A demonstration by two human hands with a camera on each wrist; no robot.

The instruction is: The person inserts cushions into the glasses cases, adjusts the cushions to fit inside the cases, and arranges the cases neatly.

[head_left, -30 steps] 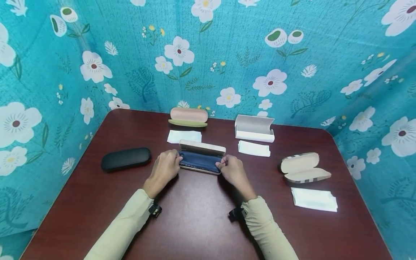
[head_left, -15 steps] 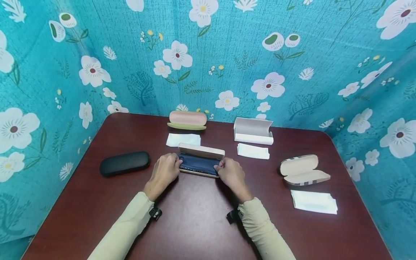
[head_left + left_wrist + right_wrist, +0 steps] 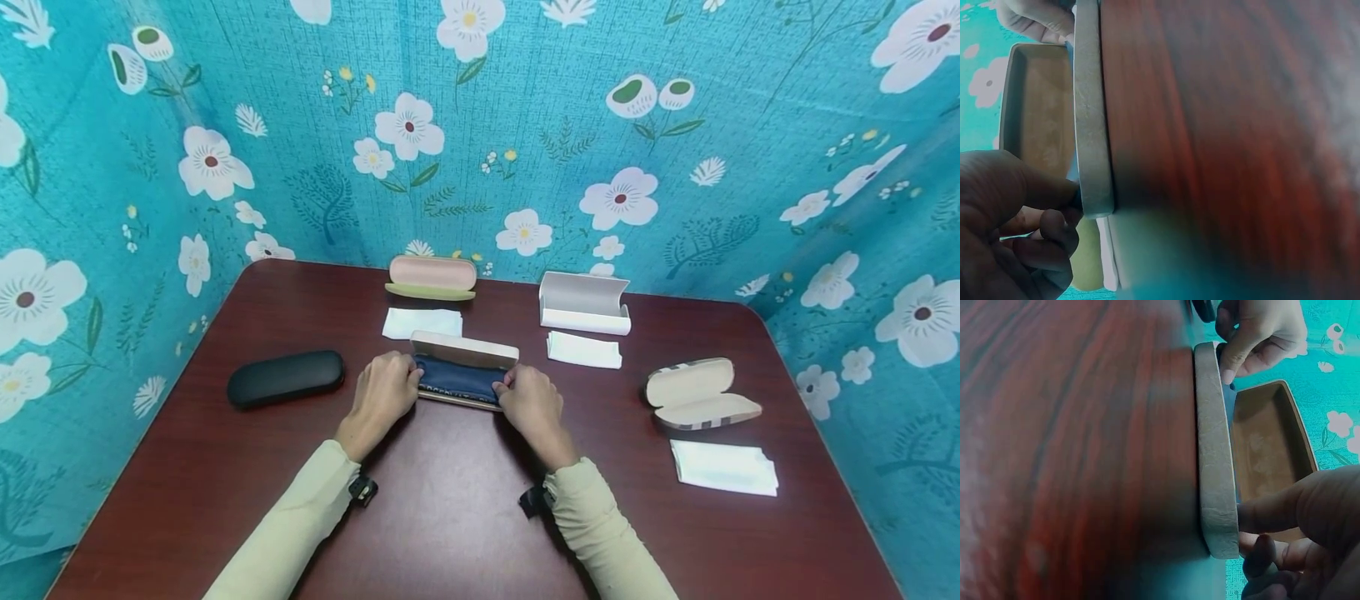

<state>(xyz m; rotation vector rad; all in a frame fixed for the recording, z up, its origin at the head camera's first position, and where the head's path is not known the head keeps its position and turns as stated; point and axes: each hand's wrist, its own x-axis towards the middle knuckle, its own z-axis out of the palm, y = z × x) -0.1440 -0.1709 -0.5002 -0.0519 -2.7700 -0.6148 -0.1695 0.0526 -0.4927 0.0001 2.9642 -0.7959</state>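
An open eyeglass case with a pale shell and brown lining lies mid-table, its lid raised at the back. In its base is a dark blue cloth with lettering along the front edge. My left hand pinches the cloth's left end between thumb and curled fingers. At the opposite end, my right hand pinches it likewise. Both wrist views show the case's outer wall side-on on the table, a thumb and fingers at each end, and only a sliver of blue cloth.
A black case lies shut at left. Open cases stand around: green-and-pink and white at the back, checkered at right. White folded cloths lie in front of these three. A floral curtain rises behind the table.
Both hands stay at the ends of the blue cloth, the right one shifted slightly inward. More of the cloth's lettered front edge shows now. The head view has tilted a little.
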